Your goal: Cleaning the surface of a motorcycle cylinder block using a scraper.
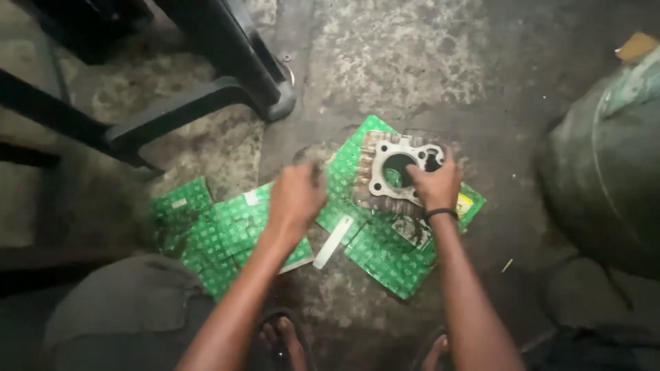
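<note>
- Head view: your right hand (434, 184) rests on the right side of a grey metal engine cylinder block (393, 173), fingers curled over its rim and gripping it beside the large round bore.
- The block lies flat on flattened green printed cardboard (385, 257) spread over the stained concrete floor (399, 62), up in the right part of that cardboard.
- Your left hand (295, 196) hovers just left of the block, apart from it, fingers drawn in together in a loose fist. It is blurred, so you cannot tell whether it pinches anything.
- A thin dark band (440, 214) circles your right wrist.
- A pale flat strip (334, 241) lies on the cardboard between your two forearms, below the block.
- More green cardboard (206, 233) stretches away to the left, under your left forearm.
- A black stand with slanted legs (206, 82) sits on the floor at upper left, well apart from the block.
- A big rounded green drum (608, 158) fills the right edge.
- Your toes (280, 342) show at the bottom between your arms.
</note>
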